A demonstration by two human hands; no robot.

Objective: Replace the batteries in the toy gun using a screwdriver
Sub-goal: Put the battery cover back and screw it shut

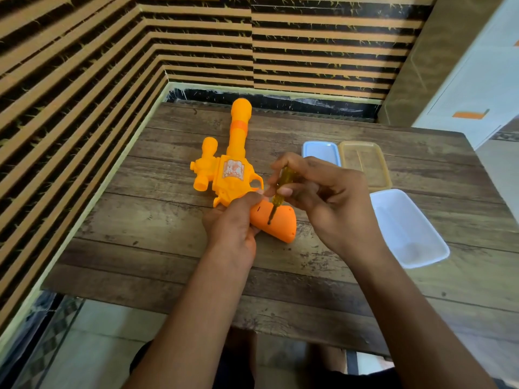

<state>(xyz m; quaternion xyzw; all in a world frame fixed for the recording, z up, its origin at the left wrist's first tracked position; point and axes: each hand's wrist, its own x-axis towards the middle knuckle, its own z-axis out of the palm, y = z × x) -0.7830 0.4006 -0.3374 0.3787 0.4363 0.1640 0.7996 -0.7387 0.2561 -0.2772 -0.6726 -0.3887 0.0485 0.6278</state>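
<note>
An orange and yellow toy gun [230,169] lies flat on the wooden table [140,220], barrel pointing away from me. Its darker orange grip [280,224] points toward the near right. My left hand [231,223] grips the gun where the grip meets the body. My right hand [328,197] holds a screwdriver [280,189] with a clear yellow handle, nearly upright. The screwdriver's metal tip rests on the face of the grip. No batteries are visible.
To the right stand a blue-tinted lid or tray [321,151], an amber plastic container [365,164] and a clear plastic container [407,228]. Striped walls enclose the table at the left and back. A white cabinet [477,80] stands at the far right.
</note>
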